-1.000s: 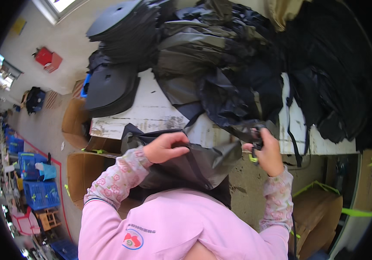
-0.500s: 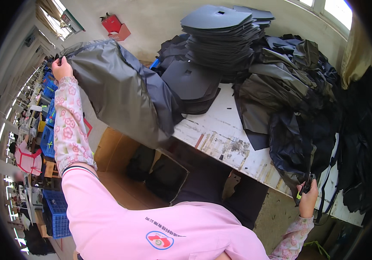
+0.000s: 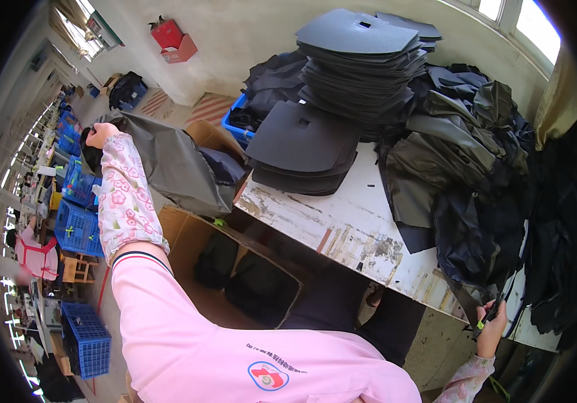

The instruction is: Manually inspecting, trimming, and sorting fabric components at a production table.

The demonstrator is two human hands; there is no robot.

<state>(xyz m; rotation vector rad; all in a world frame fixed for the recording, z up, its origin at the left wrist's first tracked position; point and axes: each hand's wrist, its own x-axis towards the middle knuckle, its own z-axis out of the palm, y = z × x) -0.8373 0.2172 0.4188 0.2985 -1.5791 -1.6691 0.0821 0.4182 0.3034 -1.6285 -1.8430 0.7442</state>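
My left hand (image 3: pixel 104 136), raised at the far left, is closed on the gathered end of a dark grey fabric piece (image 3: pixel 171 161). The piece hangs above a cardboard box (image 3: pixel 184 232) with dark items inside, and its lower end is near the table corner. My right hand (image 3: pixel 491 328) is closed around dark snips (image 3: pixel 482 322) with a yellow-green part, at the table's front edge. Just beyond it lies a heap of black and olive-grey fabric pieces (image 3: pixel 446 158), with strips trailing toward the hand. The fingers partly hide the snips.
Stacked dark grey sheets (image 3: pixel 362 33) and a lower stack (image 3: pixel 305 138) stand on the worn white table (image 3: pixel 342 221). Behind them is a blue crate (image 3: pixel 236 124) of dark fabric. Blue baskets (image 3: pixel 85 336) and a person in pink (image 3: pixel 36 254) are at the left.
The left hand has drawn the grey fabric piece away from the table and lower, and it hangs narrower. The right hand, still closed, sits slightly lower in the picture. The view has shifted.
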